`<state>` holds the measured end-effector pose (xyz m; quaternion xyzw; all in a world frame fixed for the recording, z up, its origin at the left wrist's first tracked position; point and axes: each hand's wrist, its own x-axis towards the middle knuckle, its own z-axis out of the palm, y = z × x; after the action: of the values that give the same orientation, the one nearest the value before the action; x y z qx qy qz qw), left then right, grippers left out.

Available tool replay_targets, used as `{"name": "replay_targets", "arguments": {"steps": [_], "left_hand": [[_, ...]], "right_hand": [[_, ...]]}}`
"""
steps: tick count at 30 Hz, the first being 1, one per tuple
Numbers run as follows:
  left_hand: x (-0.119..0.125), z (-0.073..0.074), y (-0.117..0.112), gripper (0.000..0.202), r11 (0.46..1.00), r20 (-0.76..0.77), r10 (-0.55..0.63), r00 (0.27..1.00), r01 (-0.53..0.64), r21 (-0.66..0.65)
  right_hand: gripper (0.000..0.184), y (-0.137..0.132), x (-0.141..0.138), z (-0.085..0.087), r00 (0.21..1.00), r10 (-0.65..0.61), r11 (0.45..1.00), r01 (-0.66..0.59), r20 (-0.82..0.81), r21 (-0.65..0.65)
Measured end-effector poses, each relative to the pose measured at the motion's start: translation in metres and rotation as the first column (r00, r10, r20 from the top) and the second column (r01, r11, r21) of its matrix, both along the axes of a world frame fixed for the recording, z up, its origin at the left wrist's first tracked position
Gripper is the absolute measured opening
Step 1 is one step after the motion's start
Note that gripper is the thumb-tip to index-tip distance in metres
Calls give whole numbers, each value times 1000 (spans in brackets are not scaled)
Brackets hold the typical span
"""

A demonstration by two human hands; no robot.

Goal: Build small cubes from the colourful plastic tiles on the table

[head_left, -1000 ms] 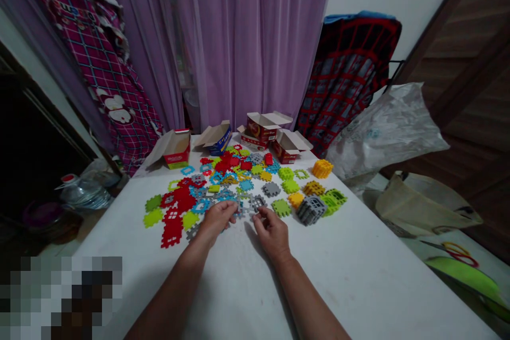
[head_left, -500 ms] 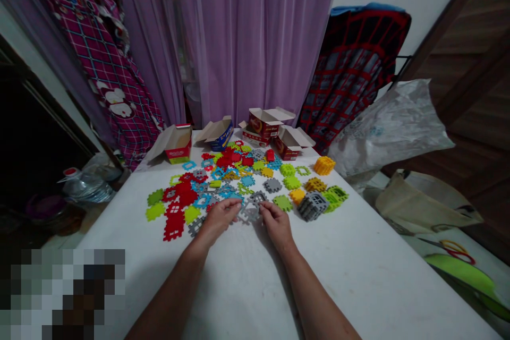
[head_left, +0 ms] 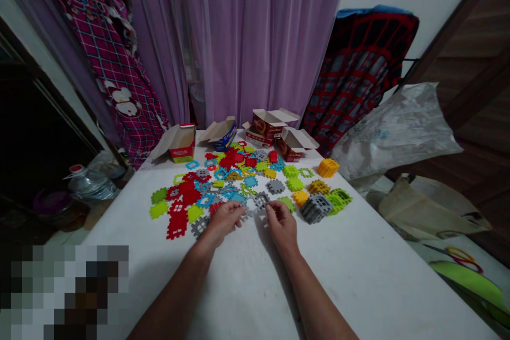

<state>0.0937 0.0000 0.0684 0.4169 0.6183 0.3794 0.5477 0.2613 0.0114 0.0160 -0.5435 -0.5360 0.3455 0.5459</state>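
Observation:
Many flat interlocking plastic tiles in red, blue, green, yellow and grey lie spread over the white table. My left hand rests with curled fingers on grey tiles at the near edge of the spread. My right hand pinches a grey window tile that stands tilted just in front of it. A grey tile cube sits to the right of my right hand, with a green cube and a yellow cube beyond it. A red tile piece lies left of my left hand.
Several open cardboard boxes stand along the table's far edge before a purple curtain. A plastic bag and a cloth bag sit off the right edge. A water bottle stands low at the left.
Both hands have drawn closer together over the grey tiles. My right hand has lifted a grey window tile up on its edge. The view has shifted slightly.

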Motion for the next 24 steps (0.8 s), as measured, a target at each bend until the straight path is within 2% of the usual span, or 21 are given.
{"name": "replay_targets", "arguments": {"steps": [3,6,10,14,16,19,22,24], "left_hand": [[-2,1,1,43,999,24,45,999,-45,18],[-2,0,1,44,998,42,55,998,-56,10],[1,-3,1,44,999,30,38,999,-38,-1],[1,-7,4,44,999,17,21,1000,-22,34],[-5,-7,7,47,991,-13,71,997,-69,117],[-21,-8,12,50,940,-82,232,969,-202,276],[-35,-11,15,47,872,-153,379,913,-297,389],[-40,-13,16,45,850,-193,424,885,-314,423]], "right_hand": [[34,-10,-5,6,974,18,995,-40,226,94],[33,-15,-11,6,929,-13,986,-49,370,157],[32,-18,-17,2,886,-90,980,-4,455,201],[33,-16,-14,-1,871,-165,973,68,464,219],[35,-11,-9,-2,854,-226,968,141,469,209],[38,0,-3,-5,801,-294,956,258,522,142],[37,9,-2,-7,757,-274,953,295,593,64],[35,12,-3,-7,737,-254,953,301,626,32]]}}
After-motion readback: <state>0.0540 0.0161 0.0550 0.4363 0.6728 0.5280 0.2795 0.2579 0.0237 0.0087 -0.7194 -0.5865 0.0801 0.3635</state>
